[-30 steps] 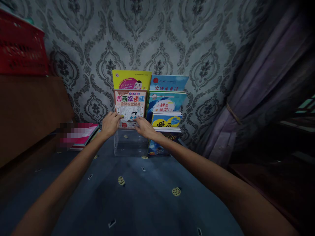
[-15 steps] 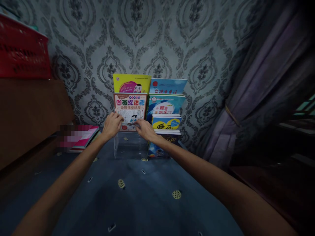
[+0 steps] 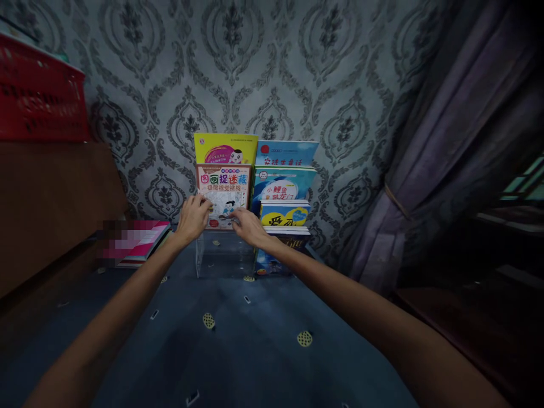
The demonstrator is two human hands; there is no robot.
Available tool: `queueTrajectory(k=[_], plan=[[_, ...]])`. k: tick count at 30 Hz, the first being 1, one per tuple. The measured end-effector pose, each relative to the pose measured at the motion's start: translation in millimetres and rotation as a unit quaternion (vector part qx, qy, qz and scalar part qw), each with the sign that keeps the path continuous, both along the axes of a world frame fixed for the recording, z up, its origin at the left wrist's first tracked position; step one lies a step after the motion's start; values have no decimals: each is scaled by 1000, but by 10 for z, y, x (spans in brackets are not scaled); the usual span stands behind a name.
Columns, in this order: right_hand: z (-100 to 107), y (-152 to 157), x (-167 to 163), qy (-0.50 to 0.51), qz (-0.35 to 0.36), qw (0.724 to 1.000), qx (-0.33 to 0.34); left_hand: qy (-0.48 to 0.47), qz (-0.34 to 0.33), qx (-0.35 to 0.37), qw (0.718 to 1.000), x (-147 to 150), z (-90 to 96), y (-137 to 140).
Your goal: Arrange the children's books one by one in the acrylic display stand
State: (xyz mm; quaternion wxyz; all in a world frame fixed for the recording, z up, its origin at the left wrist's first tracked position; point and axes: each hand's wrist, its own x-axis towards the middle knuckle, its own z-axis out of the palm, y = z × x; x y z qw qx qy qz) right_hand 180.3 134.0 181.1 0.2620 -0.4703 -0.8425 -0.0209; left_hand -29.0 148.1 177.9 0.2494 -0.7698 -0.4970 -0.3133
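A picture book (image 3: 224,184) with colourful Chinese lettering stands upright in the left column of a clear tiered stand (image 3: 225,258). My left hand (image 3: 194,218) has its fingers curled at the book's left edge. At the lower right of the same cover, my right hand (image 3: 249,224) is closed, with thumb and finger on the book. Behind it rises a yellow-green book (image 3: 225,146). The right column holds a light blue book (image 3: 289,150), a teal book (image 3: 283,184), a blue-and-yellow book (image 3: 284,214) and a dark blue book (image 3: 272,263), partly behind my right wrist.
A pink-covered book (image 3: 148,235) tops a small stack at left, partly blurred out. Beyond it stands a brown wooden box-like piece (image 3: 55,209) carrying a red basket (image 3: 42,90). A tied purple curtain (image 3: 382,238) hangs at right. Blue patterned cloth (image 3: 250,362) covers the surface.
The view has tilted slightly, so the stand and books sit a little lower. Both hands stay at the picture book with almost the same hold.
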Motion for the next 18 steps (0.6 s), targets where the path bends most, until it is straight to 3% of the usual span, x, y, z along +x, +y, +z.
queueTrajectory(k=[18], plan=[[-45, -2, -14, 17, 27, 999, 14, -13, -17, -7, 1000, -38, 30, -63]])
